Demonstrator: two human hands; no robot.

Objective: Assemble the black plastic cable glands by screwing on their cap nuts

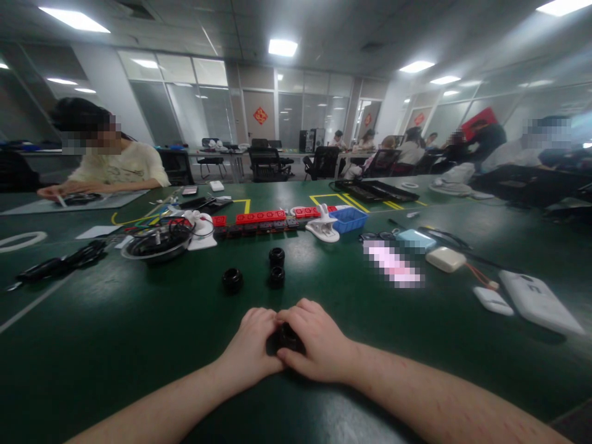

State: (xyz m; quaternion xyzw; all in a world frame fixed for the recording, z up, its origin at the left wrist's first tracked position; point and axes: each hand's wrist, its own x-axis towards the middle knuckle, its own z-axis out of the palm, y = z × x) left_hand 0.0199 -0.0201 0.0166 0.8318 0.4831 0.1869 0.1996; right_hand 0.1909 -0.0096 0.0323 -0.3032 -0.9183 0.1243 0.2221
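Note:
My left hand [252,348] and my right hand [317,342] meet near the front edge of the green table [139,333]. Both are closed around one small black round part [287,338], which shows only between the fingers. Beyond the hands, three more black round parts rest on the table: one to the left [232,280] and two close together [276,266], one behind the other.
A bowl of cables [157,242], red strips [261,217], a blue basket [350,219] and white clips [322,227] lie mid-table. White devices [536,301] and a power bank [445,259] sit right. A seated person [108,161] works at the far left; others sit at the back right.

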